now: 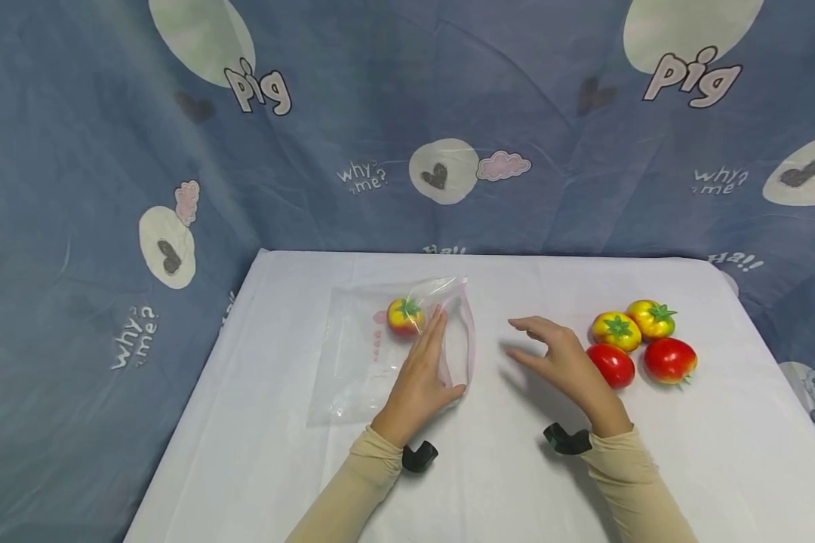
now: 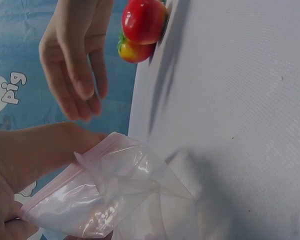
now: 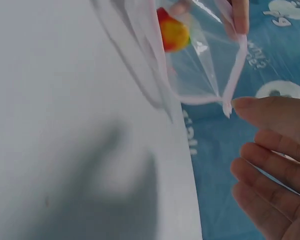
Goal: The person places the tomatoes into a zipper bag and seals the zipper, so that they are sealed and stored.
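Beige sleeves (image 1: 345, 490) lie nearside of a clear bag (image 1: 349, 369) containing one tomato (image 1: 404, 314). The left hand (image 1: 417, 373), fingers straight, apparently touches the bag's mouth; the right hand (image 1: 565, 366), right of the bag, holds thumb and fingers apart.

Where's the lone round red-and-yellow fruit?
In the head view, the round red-and-yellow fruit is near centre, inside the clear plastic bag, left of the fingers of the left hand.

Behind the white-covered table (image 1: 244, 467) I see a creased blue cloth (image 1: 353, 98), printed with grey hearts, pale ovals and words like "pig" and "why me?"; it flanks the table left and right, and soft-edged shadows (image 1: 533, 388) fall across the tabletop.
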`<action>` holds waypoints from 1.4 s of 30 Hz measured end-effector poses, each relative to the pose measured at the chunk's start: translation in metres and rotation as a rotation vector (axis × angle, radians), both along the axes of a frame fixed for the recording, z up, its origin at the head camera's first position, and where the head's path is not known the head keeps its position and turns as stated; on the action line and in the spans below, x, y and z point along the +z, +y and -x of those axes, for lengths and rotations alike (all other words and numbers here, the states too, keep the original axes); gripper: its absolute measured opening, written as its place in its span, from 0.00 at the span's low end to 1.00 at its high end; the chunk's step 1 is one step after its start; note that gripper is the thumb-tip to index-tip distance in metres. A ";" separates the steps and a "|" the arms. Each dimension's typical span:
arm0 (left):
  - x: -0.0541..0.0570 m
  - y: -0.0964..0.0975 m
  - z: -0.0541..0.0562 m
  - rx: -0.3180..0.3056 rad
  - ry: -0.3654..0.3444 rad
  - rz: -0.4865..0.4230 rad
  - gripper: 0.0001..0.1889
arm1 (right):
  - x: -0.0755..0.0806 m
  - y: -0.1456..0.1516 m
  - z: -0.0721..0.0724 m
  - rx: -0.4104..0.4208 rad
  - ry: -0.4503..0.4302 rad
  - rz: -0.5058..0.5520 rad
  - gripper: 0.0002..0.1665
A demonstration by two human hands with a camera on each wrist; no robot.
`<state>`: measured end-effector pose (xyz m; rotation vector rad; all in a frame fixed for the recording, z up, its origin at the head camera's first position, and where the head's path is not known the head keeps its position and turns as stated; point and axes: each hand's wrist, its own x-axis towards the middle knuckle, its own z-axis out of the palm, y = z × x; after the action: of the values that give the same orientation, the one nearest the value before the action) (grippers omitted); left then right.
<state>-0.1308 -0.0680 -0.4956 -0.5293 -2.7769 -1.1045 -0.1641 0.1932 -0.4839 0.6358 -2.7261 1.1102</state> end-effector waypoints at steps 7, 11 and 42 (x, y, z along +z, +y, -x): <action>0.001 0.000 0.000 0.002 -0.001 -0.003 0.66 | 0.006 0.023 -0.010 -0.054 0.079 -0.076 0.29; 0.001 0.000 0.000 -0.003 0.002 -0.005 0.66 | 0.011 0.039 -0.017 -0.112 0.085 -0.113 0.30; -0.002 0.002 0.000 -0.001 -0.016 0.002 0.66 | 0.023 0.116 -0.033 -0.231 -0.294 -0.270 0.42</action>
<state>-0.1311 -0.0658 -0.4973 -0.5243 -2.7919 -1.1110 -0.1308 0.3089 -0.4605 0.1842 -3.1323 0.8484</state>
